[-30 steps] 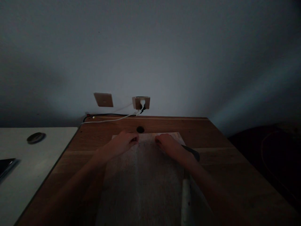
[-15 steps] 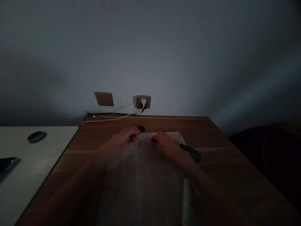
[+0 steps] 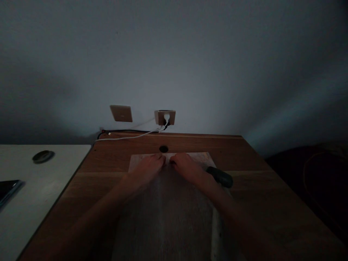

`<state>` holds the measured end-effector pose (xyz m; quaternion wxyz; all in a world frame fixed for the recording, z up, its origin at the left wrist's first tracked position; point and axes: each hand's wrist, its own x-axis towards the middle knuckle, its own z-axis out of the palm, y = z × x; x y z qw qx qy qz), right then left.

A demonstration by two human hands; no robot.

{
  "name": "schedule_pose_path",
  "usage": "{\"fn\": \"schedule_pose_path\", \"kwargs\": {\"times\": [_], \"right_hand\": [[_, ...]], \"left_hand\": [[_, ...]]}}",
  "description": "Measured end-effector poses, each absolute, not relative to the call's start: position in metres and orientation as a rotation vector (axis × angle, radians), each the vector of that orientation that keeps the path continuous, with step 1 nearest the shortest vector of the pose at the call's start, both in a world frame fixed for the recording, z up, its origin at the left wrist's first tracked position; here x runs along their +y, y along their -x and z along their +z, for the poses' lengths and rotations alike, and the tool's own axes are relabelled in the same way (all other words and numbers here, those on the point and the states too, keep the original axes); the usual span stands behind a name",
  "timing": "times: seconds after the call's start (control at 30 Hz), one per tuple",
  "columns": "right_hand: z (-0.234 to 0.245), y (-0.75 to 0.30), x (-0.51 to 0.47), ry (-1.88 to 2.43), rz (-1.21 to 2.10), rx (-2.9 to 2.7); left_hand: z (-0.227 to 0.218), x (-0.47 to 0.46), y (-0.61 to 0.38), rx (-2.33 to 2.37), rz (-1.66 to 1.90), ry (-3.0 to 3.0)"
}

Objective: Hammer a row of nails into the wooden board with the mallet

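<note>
A flat, pale, worn board (image 3: 163, 210) lies on the wooden desk. Both hands are at its far end, a small gap apart. My left hand (image 3: 152, 163) has its fingers curled and pressed together over the board. My right hand (image 3: 182, 162) mirrors it, fingers bent inward toward the left one. Anything pinched in either hand is too small or too dark to see. Beside my right forearm rests a mallet with a black head (image 3: 220, 177) and a pale handle (image 3: 216, 232), lying along the board's right side and partly covered by the arm.
Behind the board, the wooden desk (image 3: 103, 156) has a round cable hole (image 3: 163, 149). A white plug (image 3: 166, 117) sits in the wall socket, with cables (image 3: 127, 138) along the desk's back edge. On the left, a white table (image 3: 35, 195) holds a dark device (image 3: 9, 189).
My left hand has moved right and closer, from near the cable hole onto the board. My right hand has shifted slightly left, so the two hands are nearer each other.
</note>
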<state>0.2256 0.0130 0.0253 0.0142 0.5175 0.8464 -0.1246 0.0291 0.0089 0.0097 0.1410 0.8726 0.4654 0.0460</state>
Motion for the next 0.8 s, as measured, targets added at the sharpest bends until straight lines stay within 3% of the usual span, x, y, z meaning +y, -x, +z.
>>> {"fn": "schedule_pose_path", "kwargs": {"times": [0.4,0.6,0.8], "right_hand": [[0.025,-0.213,0.007,-1.621,-0.306,2.648],[0.062,-0.223,0.007,-1.638,-0.399,2.794],[0.094,-0.226,-0.002,-1.611,-0.531,2.960]], "left_hand": [[-0.004,0.017,-0.020,1.263,0.203,-2.486],[-0.002,0.019,-0.034,1.189,0.885,-1.283],[-0.010,0.015,-0.063,0.918,0.916,-0.759]]}}
